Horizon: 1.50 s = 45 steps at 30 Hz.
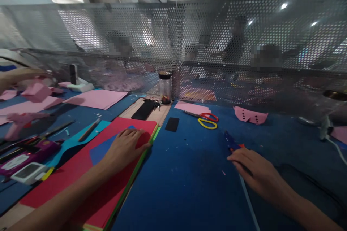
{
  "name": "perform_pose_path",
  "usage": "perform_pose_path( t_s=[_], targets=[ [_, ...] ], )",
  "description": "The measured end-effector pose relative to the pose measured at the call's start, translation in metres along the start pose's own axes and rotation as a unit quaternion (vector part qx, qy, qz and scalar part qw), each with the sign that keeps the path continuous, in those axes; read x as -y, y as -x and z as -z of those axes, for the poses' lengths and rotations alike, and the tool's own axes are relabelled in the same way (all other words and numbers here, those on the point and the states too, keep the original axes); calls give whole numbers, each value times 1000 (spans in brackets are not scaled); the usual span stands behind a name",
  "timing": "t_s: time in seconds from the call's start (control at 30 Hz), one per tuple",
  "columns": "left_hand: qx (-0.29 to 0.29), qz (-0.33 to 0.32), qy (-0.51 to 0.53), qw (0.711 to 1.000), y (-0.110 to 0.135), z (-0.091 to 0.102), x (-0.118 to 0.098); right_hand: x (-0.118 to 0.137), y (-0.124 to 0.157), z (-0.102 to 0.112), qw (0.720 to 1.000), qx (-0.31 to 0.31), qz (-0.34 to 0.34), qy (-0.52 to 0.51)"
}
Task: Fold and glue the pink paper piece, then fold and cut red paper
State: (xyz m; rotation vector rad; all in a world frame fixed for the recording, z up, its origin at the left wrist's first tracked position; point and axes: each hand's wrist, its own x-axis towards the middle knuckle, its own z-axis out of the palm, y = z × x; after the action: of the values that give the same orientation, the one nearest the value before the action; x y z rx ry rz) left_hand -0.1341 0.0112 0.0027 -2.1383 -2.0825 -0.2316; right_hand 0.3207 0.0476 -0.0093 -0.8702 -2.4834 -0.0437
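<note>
My left hand [123, 149] lies flat, fingers stretched out, on a stack of coloured paper sheets [81, 180] with a red sheet on top and a blue piece [101, 151] under my palm. My right hand [253, 171] rests on the blue table [187, 177] with its fingers curled over the rear of a dark blue glue gun [231, 142] with an orange trigger. The gun's nozzle points away from me and its cord [248, 202] runs back beneath my wrist.
Red and yellow scissors [207, 120] lie ahead, beside pink paper [191, 107]. A pink cutout with dots [251, 115], a black card [172, 124], a phone [143, 110] and a glass jar [165, 87] stand near a perforated metal screen [189, 43]. Tools and pink paper lie at left, where another person's hand [12, 77] reaches.
</note>
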Motion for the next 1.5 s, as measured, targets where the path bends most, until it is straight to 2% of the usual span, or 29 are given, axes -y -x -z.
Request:
perform_pose_path(
  t_s=[0.2,0.6,0.97,1.33,1.5],
  targets=[
    [0,-13,-10,1000,1,1,-2,-1,1,0,1000,5,4,0],
    [-37,-38,-12,999,3,-4,-4,1,1,2,1000,-3,12,0],
    [-91,-23,-2,996,3,1,-6,-2,2,1,1000,9,8,3],
    [-182,23,65,981,12,23,4,-3,1,1,1000,0,22,12],
    [-167,68,139,974,18,44,3,-5,3,0,1000,4,10,9]
  ],
)
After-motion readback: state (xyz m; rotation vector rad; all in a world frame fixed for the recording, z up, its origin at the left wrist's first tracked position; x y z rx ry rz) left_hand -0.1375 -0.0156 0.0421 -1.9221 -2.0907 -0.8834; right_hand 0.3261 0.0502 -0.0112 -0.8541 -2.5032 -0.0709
